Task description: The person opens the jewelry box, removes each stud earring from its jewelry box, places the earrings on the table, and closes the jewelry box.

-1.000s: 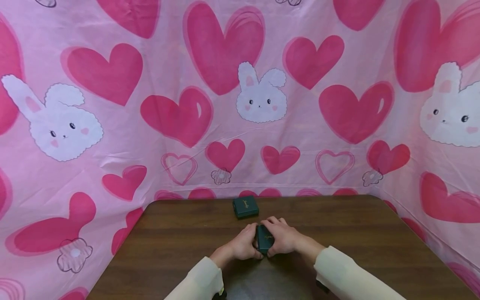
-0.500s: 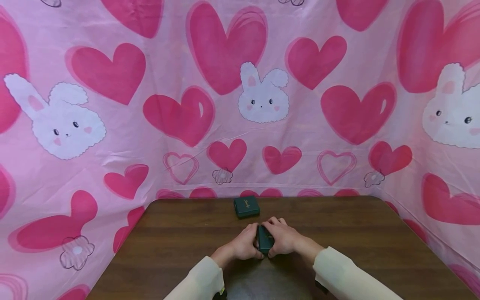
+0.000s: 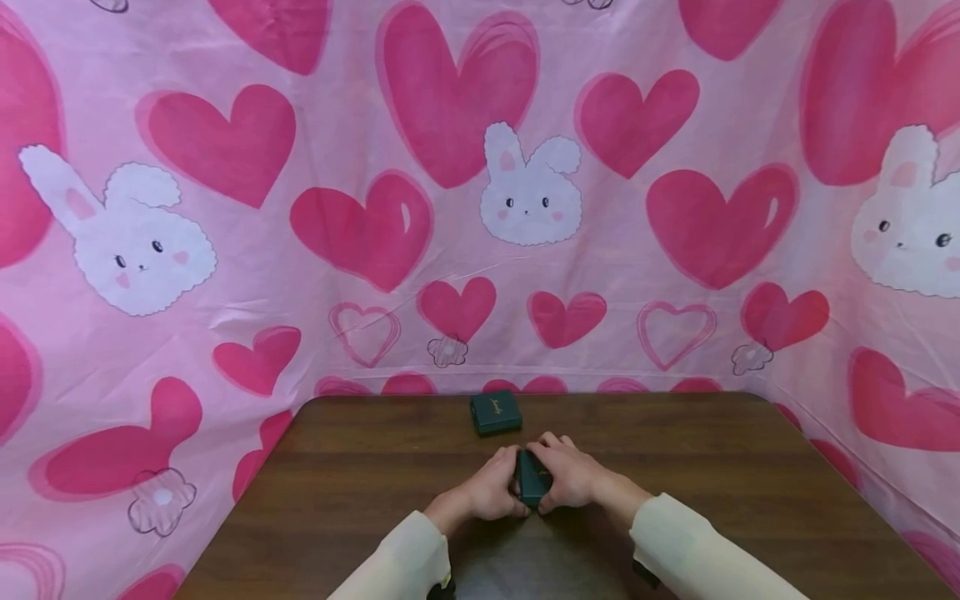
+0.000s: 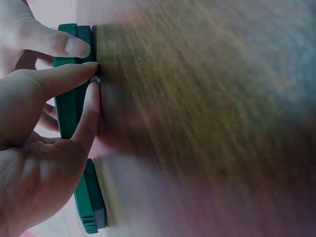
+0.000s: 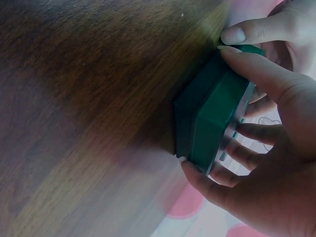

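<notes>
A small dark green box (image 3: pixel 532 487) with gold lettering sits on the wooden table between both hands. From its left side my left hand (image 3: pixel 491 487) holds it, thumb at the near end and fingers at the far end. My right hand (image 3: pixel 573 477) grips the opposite side, its thumb near the front and fingers spread along the box, covering part of the lettering. In the right wrist view, the box (image 5: pixel 212 128) shows a green upper part over a darker base. The left wrist view has the left thumb and a fingertip close together at the box's side (image 4: pixel 66 116).
A second dark green box (image 3: pixel 497 414) with gold lettering lies near the table's far edge, beyond the hands. The brown wooden table (image 3: pixel 360 467) has rounded far corners. Pink cloth (image 3: pixel 480 267) with hearts and rabbits hangs behind and along both sides.
The head view has shifted slightly, so everything appears a little further right. Both hands keep their hold on the near box with no clear movement.
</notes>
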A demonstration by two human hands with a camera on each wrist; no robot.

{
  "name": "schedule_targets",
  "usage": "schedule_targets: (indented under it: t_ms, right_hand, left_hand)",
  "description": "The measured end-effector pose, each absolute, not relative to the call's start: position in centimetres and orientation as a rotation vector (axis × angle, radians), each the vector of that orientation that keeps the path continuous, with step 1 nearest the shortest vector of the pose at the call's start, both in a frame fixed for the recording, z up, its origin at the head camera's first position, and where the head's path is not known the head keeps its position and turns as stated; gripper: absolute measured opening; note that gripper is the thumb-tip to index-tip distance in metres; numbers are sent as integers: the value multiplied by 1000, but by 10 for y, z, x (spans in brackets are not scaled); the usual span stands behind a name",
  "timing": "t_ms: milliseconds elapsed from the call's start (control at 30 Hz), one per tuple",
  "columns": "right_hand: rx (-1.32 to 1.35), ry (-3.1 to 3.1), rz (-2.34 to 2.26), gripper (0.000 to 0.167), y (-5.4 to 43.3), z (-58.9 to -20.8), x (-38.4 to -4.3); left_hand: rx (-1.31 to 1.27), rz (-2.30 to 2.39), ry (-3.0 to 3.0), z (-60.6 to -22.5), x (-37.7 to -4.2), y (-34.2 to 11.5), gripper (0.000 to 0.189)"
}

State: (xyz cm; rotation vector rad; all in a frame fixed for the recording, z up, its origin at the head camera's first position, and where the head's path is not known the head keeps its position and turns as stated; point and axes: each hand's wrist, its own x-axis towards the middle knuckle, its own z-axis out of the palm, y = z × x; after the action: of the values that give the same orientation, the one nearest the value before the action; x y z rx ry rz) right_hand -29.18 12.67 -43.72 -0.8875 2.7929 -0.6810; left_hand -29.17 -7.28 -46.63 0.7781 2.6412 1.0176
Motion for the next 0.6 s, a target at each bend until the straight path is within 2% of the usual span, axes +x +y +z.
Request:
schedule_targets:
  t_ms: [333,600]
  right_hand:
    - [-958,2766,-713,80,131,-435,-292]
    - [-933,2763,-697,86,130,-437,-296]
  left_hand:
    - [824,985,2647,-471,-296,-73,80]
    - [942,945,2685,-484,-305,-78,78]
